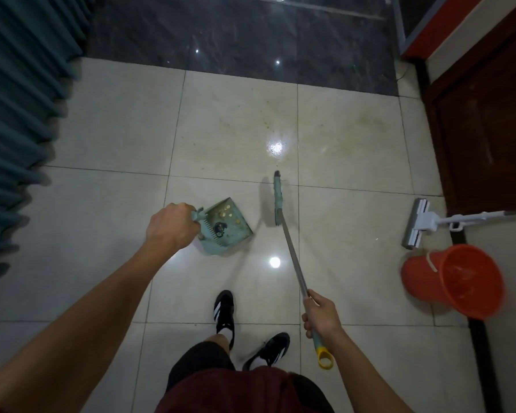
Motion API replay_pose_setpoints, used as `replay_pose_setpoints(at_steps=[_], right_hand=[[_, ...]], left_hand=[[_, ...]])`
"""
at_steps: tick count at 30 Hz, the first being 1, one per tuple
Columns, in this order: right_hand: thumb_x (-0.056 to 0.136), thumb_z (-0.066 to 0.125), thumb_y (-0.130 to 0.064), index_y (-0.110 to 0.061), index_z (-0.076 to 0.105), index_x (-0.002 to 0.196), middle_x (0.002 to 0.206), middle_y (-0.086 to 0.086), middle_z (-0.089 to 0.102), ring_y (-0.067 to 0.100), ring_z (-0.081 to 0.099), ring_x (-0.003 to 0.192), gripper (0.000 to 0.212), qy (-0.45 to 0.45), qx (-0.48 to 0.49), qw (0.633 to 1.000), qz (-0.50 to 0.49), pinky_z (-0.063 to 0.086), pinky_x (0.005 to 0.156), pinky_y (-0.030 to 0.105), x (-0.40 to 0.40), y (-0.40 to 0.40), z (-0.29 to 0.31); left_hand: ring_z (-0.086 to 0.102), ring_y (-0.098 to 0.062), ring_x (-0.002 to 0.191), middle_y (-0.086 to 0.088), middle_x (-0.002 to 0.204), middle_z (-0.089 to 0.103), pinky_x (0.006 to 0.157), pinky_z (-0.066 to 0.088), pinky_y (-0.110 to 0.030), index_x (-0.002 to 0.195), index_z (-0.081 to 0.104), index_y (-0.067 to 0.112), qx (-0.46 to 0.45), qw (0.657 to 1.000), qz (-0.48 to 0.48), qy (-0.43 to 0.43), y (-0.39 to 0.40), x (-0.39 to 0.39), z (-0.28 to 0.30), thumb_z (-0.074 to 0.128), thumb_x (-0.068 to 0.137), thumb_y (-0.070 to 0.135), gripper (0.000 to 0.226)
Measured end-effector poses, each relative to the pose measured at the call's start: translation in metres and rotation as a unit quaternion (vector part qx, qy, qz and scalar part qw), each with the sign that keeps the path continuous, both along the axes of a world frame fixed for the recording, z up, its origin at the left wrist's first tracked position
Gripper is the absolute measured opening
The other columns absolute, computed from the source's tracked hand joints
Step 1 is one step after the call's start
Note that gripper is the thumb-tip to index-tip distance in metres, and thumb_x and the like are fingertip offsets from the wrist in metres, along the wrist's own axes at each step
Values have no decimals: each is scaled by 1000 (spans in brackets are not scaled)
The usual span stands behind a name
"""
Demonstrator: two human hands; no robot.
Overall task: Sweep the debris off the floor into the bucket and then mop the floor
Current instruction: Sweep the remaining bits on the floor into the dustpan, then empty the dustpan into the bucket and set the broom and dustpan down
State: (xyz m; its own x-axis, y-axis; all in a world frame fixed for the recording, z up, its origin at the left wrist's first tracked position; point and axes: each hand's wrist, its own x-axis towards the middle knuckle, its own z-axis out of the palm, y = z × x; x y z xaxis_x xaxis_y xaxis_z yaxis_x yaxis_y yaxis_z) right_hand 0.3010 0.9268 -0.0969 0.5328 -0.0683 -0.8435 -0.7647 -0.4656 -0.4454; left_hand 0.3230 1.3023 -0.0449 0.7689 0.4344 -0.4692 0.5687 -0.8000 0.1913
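Observation:
My left hand (pixel 170 228) grips the handle of a teal dustpan (pixel 230 231) that sits tilted at the middle of the tiled floor. Small yellow bits and a dark scrap (pixel 220 228) lie inside the pan. My right hand (pixel 322 315) holds the metal shaft of a broom (pixel 292 257) near its teal and yellow end. The broom's teal head (pixel 278 201) sits just right of the dustpan's mouth, a small gap between them. An orange bucket (pixel 456 281) stands tilted on the floor at the right.
A white sponge mop (pixel 416 223) lies beside the bucket, its pole running off right. A dark wooden door (pixel 486 129) is at the right and teal curtains (pixel 15 114) at the left. Dark glossy tiles (pixel 236 34) lie ahead. My two black shoes (pixel 224 311) are below.

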Motion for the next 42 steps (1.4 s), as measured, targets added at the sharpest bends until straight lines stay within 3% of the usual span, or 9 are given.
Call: replay_pose_setpoints(at_steps=[7,10,16,24,29,33,38,42], right_hand=[[103,48,-19,-19,42,149,66,12,53,19,45,51,46,-48,-30,996,-62,41,42,26,-2,-42,16],[103,47,-17,-15,52,140,67,14,52,21,45,53,38,-65,-35,993,-90,42,44,28,-5,-71,25],[102,48,-14,-14,51,140,64,14,51,20,44,47,38,-68,-23,983,-170,39,39,25,-18,-137,32],[98,47,-8,-4,65,104,57,12,50,20,44,41,19,-62,-13,970,-234,40,41,26,-56,-227,41],[99,45,-6,-11,64,100,58,14,52,20,46,43,19,-44,-7,953,-298,41,43,26,-81,-277,44],[97,44,-3,-2,63,100,50,13,50,19,42,39,19,-23,6,936,-351,38,42,24,-89,-312,45],[94,40,5,6,56,84,54,15,50,16,40,32,19,-3,20,910,-415,36,38,20,-88,-348,54],[91,40,11,10,54,79,44,15,52,19,42,33,19,14,11,900,-436,37,37,22,-90,-369,57]], left_hand=[[63,-28,69,-5,76,66,66,54,-32,82,68,23,-31,997,-55,-46,-50,52,37,65,85,30,8],[59,-31,70,-7,78,63,65,47,-32,84,69,23,-33,994,-82,-66,-88,71,59,66,85,34,12],[62,-34,72,-8,78,66,65,50,-34,84,72,21,-35,984,-139,-102,-171,99,94,65,86,35,15],[63,-33,73,-7,79,67,69,55,-37,84,72,24,-38,967,-212,-140,-283,118,123,68,85,36,13],[63,-30,71,-3,76,67,69,57,-39,80,69,28,-45,952,-255,-164,-350,125,136,69,83,34,7],[63,-27,68,0,72,65,69,60,-40,74,65,33,-51,940,-287,-179,-405,129,143,69,83,36,10],[62,-26,66,-2,73,67,65,57,-37,80,70,29,-58,917,-338,-202,-472,129,155,67,85,36,8],[61,-22,67,1,71,65,60,53,-35,86,73,28,-74,901,-368,-216,-516,139,167,70,87,31,5]])
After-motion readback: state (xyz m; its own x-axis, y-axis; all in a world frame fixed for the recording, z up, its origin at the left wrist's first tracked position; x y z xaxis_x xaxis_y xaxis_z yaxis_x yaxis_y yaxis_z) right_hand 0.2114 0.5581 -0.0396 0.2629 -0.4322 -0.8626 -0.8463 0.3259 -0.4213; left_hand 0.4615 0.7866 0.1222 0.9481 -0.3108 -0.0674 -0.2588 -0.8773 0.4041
